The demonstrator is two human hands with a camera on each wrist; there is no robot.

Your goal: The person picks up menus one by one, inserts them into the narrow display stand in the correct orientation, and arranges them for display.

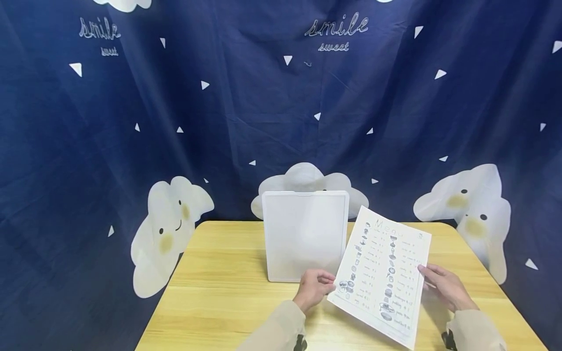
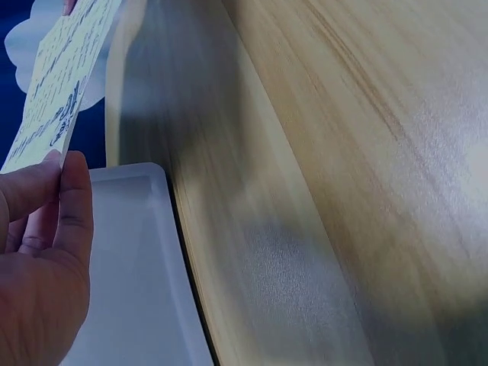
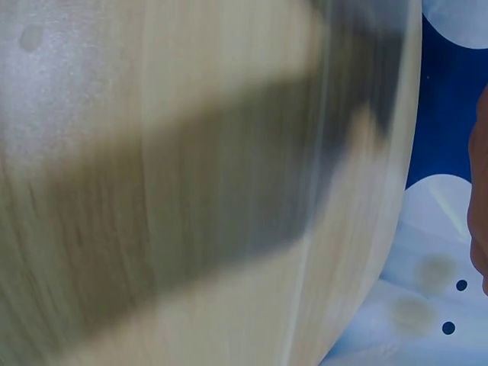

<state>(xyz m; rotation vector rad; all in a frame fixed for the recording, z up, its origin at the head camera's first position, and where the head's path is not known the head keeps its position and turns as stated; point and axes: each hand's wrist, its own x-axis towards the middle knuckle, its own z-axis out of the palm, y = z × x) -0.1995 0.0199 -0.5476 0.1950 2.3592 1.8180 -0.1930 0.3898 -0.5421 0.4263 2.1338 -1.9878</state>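
White menu sheet (image 1: pixel 377 278) — long axis tipped right, away from white panel (image 1: pixel 306 234) | left hand (image 1: pixel 312 289), nearer panel, pinches left edge | right hand (image 1: pixel 446 287) pinches right — fingers nearly closed

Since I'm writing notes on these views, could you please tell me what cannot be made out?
Head view: much of the writing on the paper, too small.
Head view: the lower right corner of the white board, hidden behind the paper.
Right wrist view: most of the right hand, cut off by the right edge.
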